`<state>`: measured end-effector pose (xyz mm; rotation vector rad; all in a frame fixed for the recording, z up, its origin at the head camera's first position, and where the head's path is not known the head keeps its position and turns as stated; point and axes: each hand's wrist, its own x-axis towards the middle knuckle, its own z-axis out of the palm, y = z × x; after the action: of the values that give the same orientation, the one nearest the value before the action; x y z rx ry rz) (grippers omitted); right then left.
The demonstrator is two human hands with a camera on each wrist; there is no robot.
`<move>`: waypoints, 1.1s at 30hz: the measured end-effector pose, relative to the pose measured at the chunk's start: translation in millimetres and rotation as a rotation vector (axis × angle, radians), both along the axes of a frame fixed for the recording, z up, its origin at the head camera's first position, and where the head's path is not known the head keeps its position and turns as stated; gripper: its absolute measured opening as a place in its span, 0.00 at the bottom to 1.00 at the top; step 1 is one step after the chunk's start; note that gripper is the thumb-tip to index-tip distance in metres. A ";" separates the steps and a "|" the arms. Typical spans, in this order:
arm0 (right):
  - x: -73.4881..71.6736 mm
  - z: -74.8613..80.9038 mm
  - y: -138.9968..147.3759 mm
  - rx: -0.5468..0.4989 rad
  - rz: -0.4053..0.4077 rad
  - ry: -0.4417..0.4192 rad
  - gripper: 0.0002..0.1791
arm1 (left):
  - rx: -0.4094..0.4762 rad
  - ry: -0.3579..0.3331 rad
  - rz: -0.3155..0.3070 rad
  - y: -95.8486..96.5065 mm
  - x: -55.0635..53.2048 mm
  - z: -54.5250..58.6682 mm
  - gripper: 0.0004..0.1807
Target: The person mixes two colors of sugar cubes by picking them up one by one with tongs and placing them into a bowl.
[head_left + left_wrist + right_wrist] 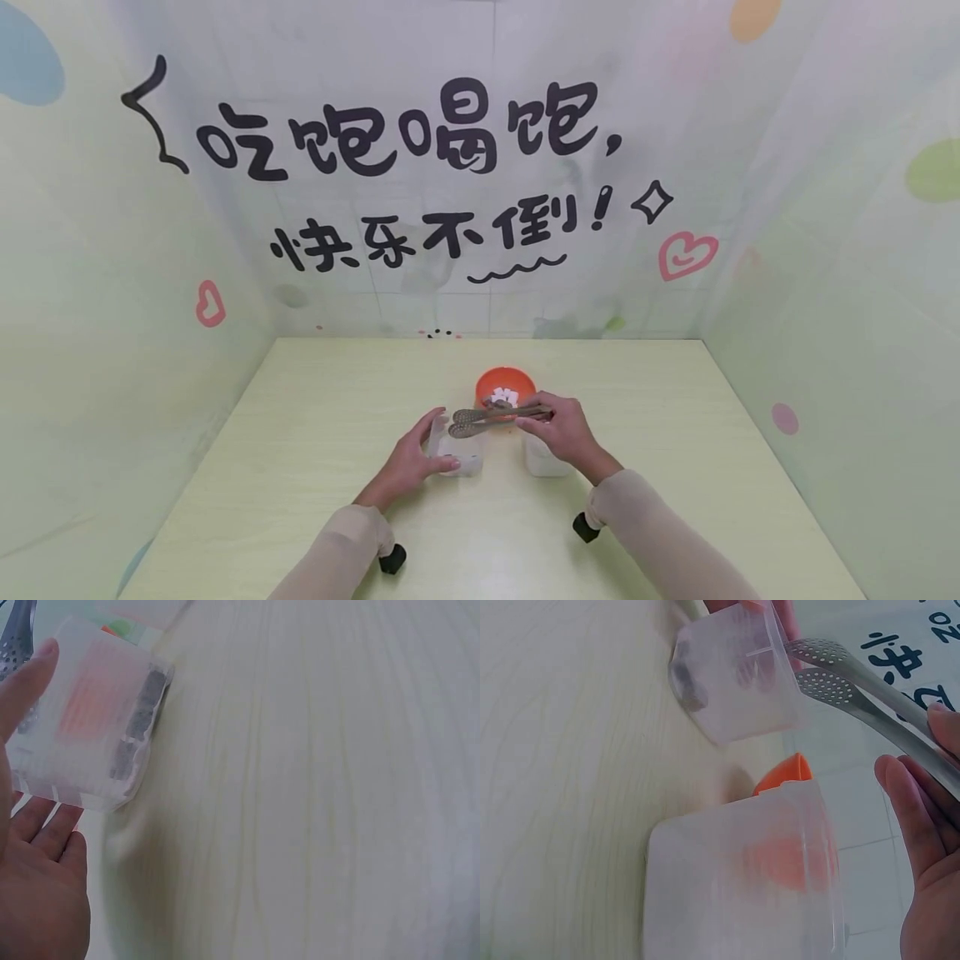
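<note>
My left hand [405, 467] grips a translucent plastic box [94, 697], thumb on one side and fingers on another. Several dark pieces [141, 720] lie along the bottom inside it. In my right hand [564, 427] is a pair of metal tongs [885, 684], held between thumb and fingers. Their perforated tips, slightly apart with nothing between them, point left at the open top of that box. Beyond the tongs stands an orange bowl [504, 373] holding several white cubes [510, 397], partly hidden behind the tongs.
A second translucent plastic box [735, 892] stands on the table below my right hand. The pale wooden table [337, 392] meets a printed back wall [465, 50] with black lettering, and further walls rise at both sides. Black wrist devices [392, 559] sit at the sleeves.
</note>
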<state>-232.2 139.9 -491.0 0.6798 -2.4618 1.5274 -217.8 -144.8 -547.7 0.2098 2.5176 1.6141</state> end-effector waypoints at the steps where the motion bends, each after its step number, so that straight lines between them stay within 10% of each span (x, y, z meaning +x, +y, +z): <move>1: 0.4 -0.3 -1.2 0.005 0.004 -0.015 0.09 | 0.003 0.001 -0.001 -0.2 0.1 -0.3 0.52; 33: -4.4 5.4 -24.8 0.239 0.145 -0.184 0.07 | -0.011 -0.003 -0.013 -1.3 1.6 -1.4 0.54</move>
<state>-236.5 115.1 -485.6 0.8058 -2.8223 1.4126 -216.2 -146.1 -549.1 0.2217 2.5163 1.5946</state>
